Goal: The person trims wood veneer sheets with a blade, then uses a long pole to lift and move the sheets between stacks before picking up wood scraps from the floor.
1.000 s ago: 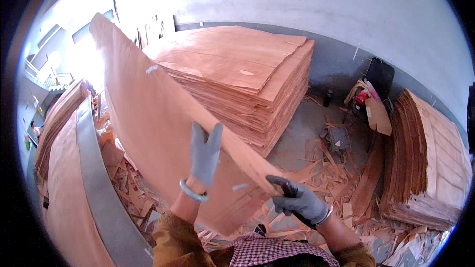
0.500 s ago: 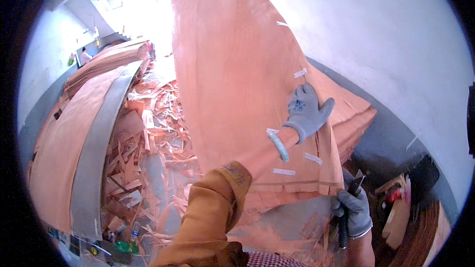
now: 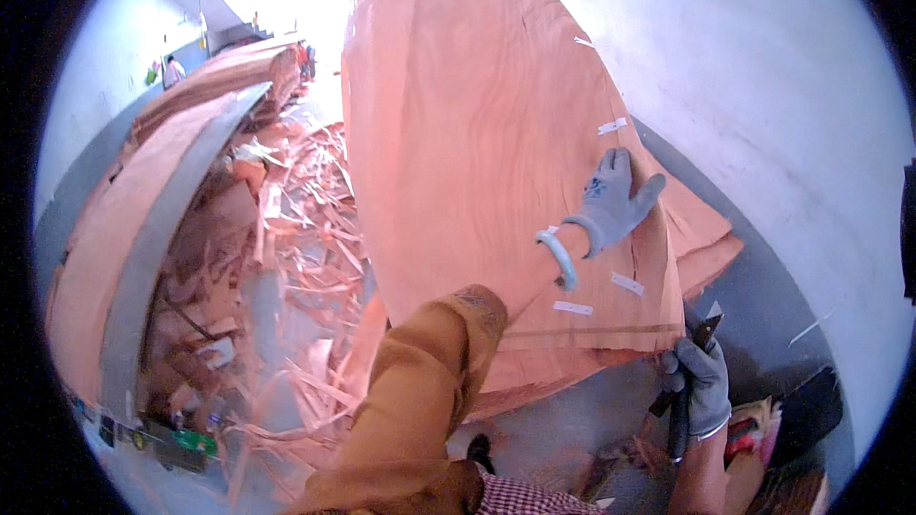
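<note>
A large reddish-brown wood veneer sheet (image 3: 477, 153) stretches away in front of me, with white tape strips (image 3: 572, 308) stuck along its right side. On that sheet, near its right edge, my left hand (image 3: 618, 198) lies in a grey glove, fingers stretched out and thumb apart, holding nothing. My right hand (image 3: 704, 386), also gloved in grey, is closed beside the sheet's near right corner. It grips a knife (image 3: 707, 328) whose blade points up. A black handle-like piece (image 3: 678, 429) shows below the same fingers; whether it belongs to the knife I cannot tell.
More veneer sheets (image 3: 706, 250) lie underneath at right, close to the wall (image 3: 763, 86). Torn veneer scraps (image 3: 310, 210) cover the floor at left. Beyond them stands a long veneer stack (image 3: 124, 200). A person (image 3: 173, 72) is far off at left.
The view has shifted, so the sheet and both hands appear slightly farther right. My left hand still rests on the sheet and my right still grips the knife. A dark shoe now shows below.
</note>
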Motion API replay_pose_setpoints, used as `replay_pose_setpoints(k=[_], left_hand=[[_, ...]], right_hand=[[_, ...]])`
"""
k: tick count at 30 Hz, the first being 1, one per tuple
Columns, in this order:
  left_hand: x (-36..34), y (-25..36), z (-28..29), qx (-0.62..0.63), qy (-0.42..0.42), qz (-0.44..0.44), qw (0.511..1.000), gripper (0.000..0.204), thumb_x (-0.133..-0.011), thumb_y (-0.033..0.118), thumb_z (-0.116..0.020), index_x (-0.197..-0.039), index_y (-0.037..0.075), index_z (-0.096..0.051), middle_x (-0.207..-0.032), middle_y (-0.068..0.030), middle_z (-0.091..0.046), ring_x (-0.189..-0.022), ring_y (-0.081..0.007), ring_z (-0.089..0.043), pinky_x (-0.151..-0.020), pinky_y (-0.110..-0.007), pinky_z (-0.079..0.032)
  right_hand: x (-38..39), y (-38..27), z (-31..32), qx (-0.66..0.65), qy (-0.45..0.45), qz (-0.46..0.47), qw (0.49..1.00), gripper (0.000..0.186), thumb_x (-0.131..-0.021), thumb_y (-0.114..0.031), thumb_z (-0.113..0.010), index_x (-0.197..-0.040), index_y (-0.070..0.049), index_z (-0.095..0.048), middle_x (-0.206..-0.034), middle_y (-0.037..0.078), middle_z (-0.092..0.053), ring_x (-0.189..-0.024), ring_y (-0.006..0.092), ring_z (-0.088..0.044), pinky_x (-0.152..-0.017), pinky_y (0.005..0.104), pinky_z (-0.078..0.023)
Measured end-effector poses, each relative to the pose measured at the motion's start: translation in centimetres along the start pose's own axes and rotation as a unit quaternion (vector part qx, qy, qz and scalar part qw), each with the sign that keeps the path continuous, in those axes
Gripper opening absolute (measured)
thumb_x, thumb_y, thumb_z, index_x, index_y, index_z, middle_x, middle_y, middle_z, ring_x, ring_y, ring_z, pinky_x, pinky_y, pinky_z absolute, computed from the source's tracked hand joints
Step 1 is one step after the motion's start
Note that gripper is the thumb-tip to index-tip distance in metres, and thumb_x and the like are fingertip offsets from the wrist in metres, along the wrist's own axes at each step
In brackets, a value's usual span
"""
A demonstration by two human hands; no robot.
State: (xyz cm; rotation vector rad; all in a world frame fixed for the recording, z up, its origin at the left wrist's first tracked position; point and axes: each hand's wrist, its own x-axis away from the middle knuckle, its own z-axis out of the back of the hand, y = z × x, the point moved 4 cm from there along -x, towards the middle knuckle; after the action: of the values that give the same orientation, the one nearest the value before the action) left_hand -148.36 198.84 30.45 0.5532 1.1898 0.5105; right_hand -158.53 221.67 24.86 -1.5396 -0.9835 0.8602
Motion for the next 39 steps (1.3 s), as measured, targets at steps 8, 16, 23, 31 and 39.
replay_pose_setpoints(k=[8, 16, 23, 31, 39], left_hand=[[-0.8, -10.1, 4.8, -0.061, 0.089, 0.025, 0.994, 0.031, -0.087, 0.020, -0.058, -0.110, -0.001, -0.057, -0.109, -0.0115, -0.060, -0.095, -0.0150, -0.057, -0.082, -0.027, -0.046], [12.9, -14.1, 16.3, -0.196, 0.164, 0.204, 0.945, 0.027, -0.087, 0.016, -0.057, -0.106, -0.004, -0.059, -0.093, -0.0075, -0.063, -0.083, -0.0112, -0.057, -0.076, -0.025, -0.047], [26.5, -9.1, 13.7, -0.315, 0.217, 0.357, 0.852, 0.030, -0.086, 0.018, -0.058, -0.107, -0.003, -0.058, -0.097, -0.0123, -0.063, -0.088, -0.0167, -0.059, -0.078, -0.027, -0.046], [34.5, -14.5, 3.0, -0.577, 0.028, 0.303, 0.758, 0.043, -0.085, 0.029, -0.049, -0.122, 0.007, -0.051, -0.125, -0.0170, -0.049, -0.115, -0.0363, -0.042, -0.099, -0.050, -0.027], [39.0, -13.4, 3.9, -0.585, 0.130, 0.277, 0.751, 0.043, -0.079, 0.025, -0.055, -0.119, 0.010, -0.054, -0.118, -0.0165, -0.053, -0.112, -0.0383, -0.044, -0.099, -0.053, -0.028]], right_hand=[[-14.3, 0.1, 7.7, 0.063, -0.038, -0.038, 0.997, 0.031, -0.083, -0.015, -0.058, -0.112, -0.004, -0.054, -0.064, 0.000, -0.055, -0.046, 0.0066, -0.046, -0.040, 0.0184, -0.035], [-25.7, 4.6, 14.3, 0.181, -0.084, -0.037, 0.979, 0.049, -0.085, -0.012, -0.056, -0.131, -0.006, -0.042, -0.065, -0.001, -0.054, -0.050, 0.0040, -0.045, -0.042, 0.0159, -0.034], [-35.8, 12.9, 21.0, 0.206, -0.111, -0.021, 0.972, 0.049, -0.086, -0.017, -0.058, -0.131, -0.007, -0.042, -0.064, -0.006, -0.045, -0.046, 0.0040, -0.037, -0.039, 0.0178, -0.030], [-42.6, 21.2, 27.6, 0.299, -0.131, 0.037, 0.945, 0.056, -0.082, -0.016, -0.059, -0.131, 0.002, -0.040, -0.104, 0.011, -0.059, -0.095, 0.0187, -0.055, -0.083, 0.0273, -0.044], [-36.6, 21.7, 22.4, 0.249, -0.143, 0.011, 0.958, 0.059, -0.079, -0.007, -0.057, -0.132, 0.005, -0.035, -0.136, 0.016, -0.040, -0.126, 0.0219, -0.037, -0.104, 0.0305, -0.028]])
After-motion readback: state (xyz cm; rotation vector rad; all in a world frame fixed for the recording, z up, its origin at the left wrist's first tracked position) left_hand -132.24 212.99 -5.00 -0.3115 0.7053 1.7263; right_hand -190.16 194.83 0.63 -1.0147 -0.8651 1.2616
